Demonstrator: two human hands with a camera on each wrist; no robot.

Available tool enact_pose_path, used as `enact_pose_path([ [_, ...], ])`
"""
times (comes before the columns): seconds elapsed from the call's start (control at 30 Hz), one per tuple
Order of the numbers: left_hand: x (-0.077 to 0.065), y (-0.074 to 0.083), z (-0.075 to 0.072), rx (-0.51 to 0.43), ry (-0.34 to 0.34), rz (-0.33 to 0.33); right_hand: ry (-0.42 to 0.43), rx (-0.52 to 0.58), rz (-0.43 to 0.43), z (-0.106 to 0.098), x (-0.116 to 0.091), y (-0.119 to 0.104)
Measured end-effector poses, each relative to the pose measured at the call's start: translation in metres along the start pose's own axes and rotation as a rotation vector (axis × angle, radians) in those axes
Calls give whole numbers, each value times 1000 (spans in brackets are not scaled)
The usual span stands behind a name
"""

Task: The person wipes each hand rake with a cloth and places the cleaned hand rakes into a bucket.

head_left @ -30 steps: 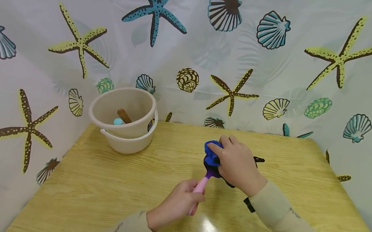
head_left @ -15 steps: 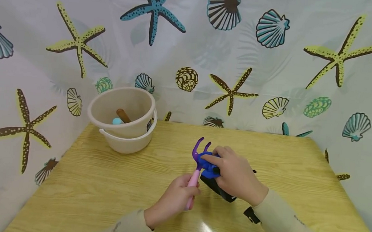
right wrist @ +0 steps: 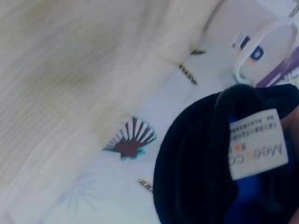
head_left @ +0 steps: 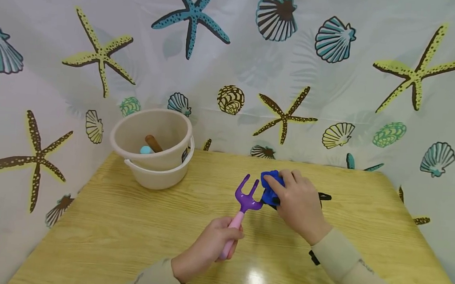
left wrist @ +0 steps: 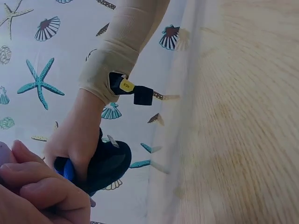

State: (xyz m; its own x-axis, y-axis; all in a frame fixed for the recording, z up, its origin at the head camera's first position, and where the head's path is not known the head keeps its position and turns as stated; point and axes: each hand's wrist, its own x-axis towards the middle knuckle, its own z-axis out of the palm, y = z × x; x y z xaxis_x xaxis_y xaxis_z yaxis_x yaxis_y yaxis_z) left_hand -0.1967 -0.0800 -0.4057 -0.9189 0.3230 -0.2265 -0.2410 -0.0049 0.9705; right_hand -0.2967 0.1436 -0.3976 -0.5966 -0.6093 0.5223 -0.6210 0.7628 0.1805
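My left hand point(head_left: 210, 244) grips the pink handle of a small garden fork point(head_left: 246, 201), whose purple tines point up and away. My right hand point(head_left: 302, 203) holds a bunched blue and black cleaning cloth point(head_left: 271, 195) just right of the fork's head. In the right wrist view the cloth's dark side point(right wrist: 191, 158) shows, with a white printed label point(right wrist: 258, 144) and a dark loop. The left wrist view shows my left fingers point(left wrist: 46, 189) in front and the dark cloth point(left wrist: 110, 168) hanging from my right hand beyond them.
A beige bucket point(head_left: 158, 179) with a white handle stands at the back left of the wooden table point(head_left: 144, 233). Inside it are a brown stick-like handle point(head_left: 153, 143) and a light blue rounded thing point(head_left: 146, 150). A seashell-patterned curtain point(head_left: 227, 48) hangs behind the table.
The cloth covered the fork's tines one second ago, then slid down to the base of the head. Now it is higher and to the right, leaving the tines uncovered. The left hand keeps its grip.
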Motion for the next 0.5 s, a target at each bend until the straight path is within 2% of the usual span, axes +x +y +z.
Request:
enact_pose_path([
  [0.1, 2, -1, -3, 56, 26, 19, 20, 32, 61, -3, -4, 7],
  [0.23, 7, -1, -10, 180, 83, 74, 58, 151, 100, -14, -6, 9],
  [0.33, 12, 0, -15, 250, 108, 107, 89, 231, 93, -25, -4, 6],
  [0.5, 18, -1, -21, 323, 111, 101, 87, 296, 43, -42, 5, 0],
])
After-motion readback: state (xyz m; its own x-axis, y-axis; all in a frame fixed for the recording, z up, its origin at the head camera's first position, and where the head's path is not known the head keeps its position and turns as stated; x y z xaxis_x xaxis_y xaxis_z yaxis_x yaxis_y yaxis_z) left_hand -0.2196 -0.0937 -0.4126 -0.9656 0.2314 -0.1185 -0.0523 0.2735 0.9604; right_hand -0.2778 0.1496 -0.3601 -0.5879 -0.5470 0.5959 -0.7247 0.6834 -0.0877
